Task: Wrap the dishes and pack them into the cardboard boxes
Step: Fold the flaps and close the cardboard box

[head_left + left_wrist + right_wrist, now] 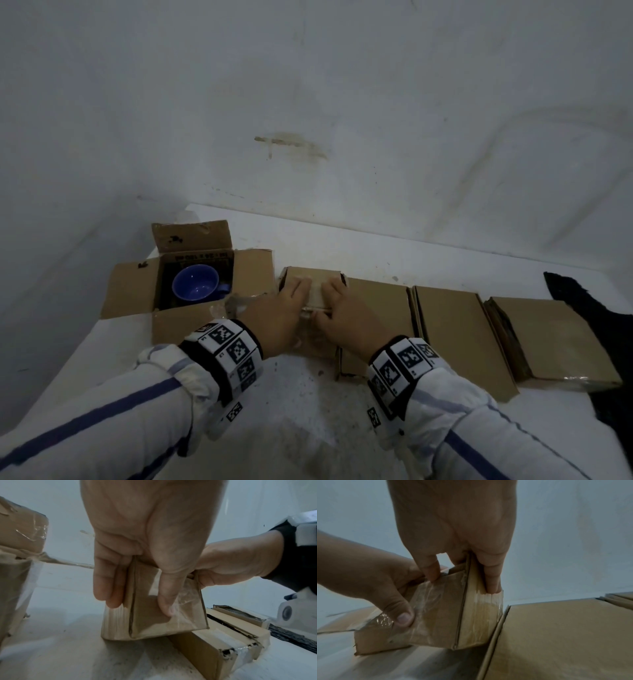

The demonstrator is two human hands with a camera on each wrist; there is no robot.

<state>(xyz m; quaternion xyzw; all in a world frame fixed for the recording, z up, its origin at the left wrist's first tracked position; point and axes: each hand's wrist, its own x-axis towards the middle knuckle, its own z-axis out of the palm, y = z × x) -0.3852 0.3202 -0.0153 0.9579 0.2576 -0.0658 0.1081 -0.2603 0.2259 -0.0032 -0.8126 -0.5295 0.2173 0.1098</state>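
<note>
A small taped cardboard box stands on the white table between my two hands. My left hand grips its left side, fingers down the side wall and the thumb on the taped front face. From the right, my right hand grips the same box, its fingers curled over the top edge above the taped face. To the left stands an open cardboard box with a blue cup lying unwrapped inside.
Flattened cardboard boxes lie side by side to the right of my hands. A dark cloth hangs over the table's right edge. A white wall runs close behind the table.
</note>
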